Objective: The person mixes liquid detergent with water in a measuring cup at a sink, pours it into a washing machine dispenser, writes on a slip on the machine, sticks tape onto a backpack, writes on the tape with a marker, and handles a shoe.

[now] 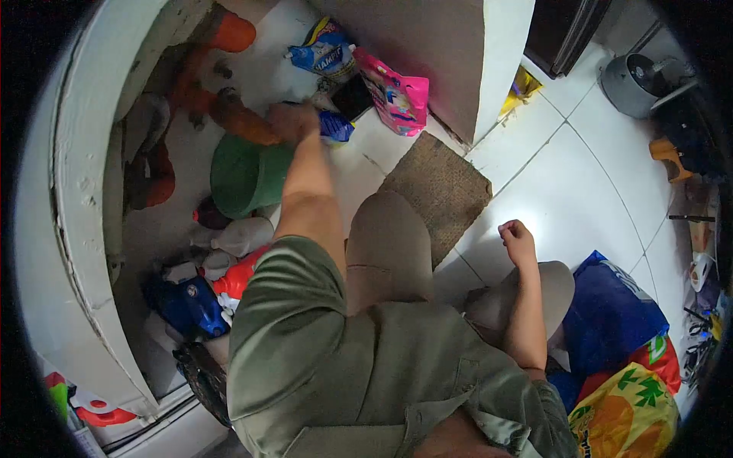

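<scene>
My left hand [294,122] reaches into the recess under the white counter, above a green bucket [235,179]. Motion smears its fingers, so whether they grip anything is unclear. Just right of it lies a small blue packet [336,127]. Beyond that are a blue pouch [324,52] and a bright pink pouch [398,95] on the white tiles, with a dark object [352,97] between them. My right hand [519,243] hovers by my bent knee, fingers curled in with nothing visible in them.
A brown mat [443,187] lies ahead of my knees. Orange pipes [200,84] run through the recess. Bottles, including a blue container [200,305], crowd its near end. At right are a blue bag [615,309], a yellow bag [630,412] and a grey pot [634,84].
</scene>
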{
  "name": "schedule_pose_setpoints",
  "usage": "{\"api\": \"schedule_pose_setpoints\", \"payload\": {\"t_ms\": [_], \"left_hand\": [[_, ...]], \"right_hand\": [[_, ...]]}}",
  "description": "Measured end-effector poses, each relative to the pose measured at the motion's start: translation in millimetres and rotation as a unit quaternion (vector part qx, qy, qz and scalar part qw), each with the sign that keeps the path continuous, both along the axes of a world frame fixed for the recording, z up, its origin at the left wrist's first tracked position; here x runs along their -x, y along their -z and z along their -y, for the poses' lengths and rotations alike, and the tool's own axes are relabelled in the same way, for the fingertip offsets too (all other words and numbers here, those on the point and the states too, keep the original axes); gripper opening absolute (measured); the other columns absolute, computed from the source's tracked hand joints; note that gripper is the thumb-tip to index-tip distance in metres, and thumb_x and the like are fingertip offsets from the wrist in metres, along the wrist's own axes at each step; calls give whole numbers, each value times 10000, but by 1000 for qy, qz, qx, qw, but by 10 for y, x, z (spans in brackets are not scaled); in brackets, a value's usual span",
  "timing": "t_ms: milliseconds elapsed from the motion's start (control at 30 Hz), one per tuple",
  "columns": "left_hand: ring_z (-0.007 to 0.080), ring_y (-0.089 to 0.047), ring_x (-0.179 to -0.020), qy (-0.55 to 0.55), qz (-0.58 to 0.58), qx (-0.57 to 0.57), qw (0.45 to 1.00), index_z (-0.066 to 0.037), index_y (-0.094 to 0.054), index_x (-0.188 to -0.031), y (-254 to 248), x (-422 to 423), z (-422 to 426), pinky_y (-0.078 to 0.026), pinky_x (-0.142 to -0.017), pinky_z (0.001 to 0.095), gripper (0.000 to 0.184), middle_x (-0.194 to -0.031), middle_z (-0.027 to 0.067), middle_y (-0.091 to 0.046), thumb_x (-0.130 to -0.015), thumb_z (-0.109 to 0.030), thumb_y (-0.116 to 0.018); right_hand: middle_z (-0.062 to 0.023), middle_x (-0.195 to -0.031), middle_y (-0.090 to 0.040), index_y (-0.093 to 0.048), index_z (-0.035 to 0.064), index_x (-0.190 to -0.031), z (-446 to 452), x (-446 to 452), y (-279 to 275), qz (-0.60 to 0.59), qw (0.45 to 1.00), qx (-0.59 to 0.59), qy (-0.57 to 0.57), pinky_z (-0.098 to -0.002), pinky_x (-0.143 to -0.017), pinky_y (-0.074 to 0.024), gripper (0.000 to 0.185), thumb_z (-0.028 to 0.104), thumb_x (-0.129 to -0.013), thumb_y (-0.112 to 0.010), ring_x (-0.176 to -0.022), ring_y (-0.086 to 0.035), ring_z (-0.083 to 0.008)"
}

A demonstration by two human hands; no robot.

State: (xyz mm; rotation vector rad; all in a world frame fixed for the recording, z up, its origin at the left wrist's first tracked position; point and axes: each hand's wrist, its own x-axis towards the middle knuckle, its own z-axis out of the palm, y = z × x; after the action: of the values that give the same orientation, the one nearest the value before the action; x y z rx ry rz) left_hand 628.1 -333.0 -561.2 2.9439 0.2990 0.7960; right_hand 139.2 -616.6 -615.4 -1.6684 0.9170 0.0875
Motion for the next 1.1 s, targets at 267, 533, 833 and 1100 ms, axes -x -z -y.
{"api": "schedule_pose_setpoints", "payload": {"t_ms": [267, 533, 833, 1100], "left_hand": [[349, -577, -989, 81, -341, 177, 920, -5, -592, -1059, 540, -18, -757, -433, -842, 423, 469, -1013, 255, -591, -886, -390, -388], [133, -550, -650, 133, -341, 557, 746, -1, -608, -832, -1493, 2104, 369, -437, -535, 286, 236, -765, 51, -595, -863, -232, -569], [60, -543, -695, 206, -520, 666, 493, 25, -605, -938, -4603, 3763, 1233, -437, -639, 211, 214, -799, 17, -611, -913, -159, -499], [164, -565, -753, 715, -150, 415, 542, -12, -590, -829, -7312, 3803, 1082, -434, -653, 253, 165, -753, 49, -594, -886, -150, -519]], "right_hand": [[-135, -808, -619, -581, 5, -906, -153, -226, -356, 50, 994, 87, -31, -335, -651, -467, 252, 215, -782, -641, -706, -592, -236], [-182, -1114, -532, -487, 31, -1160, -830, -1096, -1771, 230, 925, 278, -121, -430, -944, -353, 638, 279, -633, -749, -1049, -484, -381], [-154, -1043, -560, -608, 24, -1016, -503, 167, -3527, 244, 917, 313, -35, -409, -856, -425, 462, 158, -578, -669, -987, -539, -333], [-121, -633, -547, -614, 23, -817, 84, 421, -6567, 433, 698, 570, 7, -354, -490, -413, 260, 140, -588, -653, -535, -524, -270]]}}
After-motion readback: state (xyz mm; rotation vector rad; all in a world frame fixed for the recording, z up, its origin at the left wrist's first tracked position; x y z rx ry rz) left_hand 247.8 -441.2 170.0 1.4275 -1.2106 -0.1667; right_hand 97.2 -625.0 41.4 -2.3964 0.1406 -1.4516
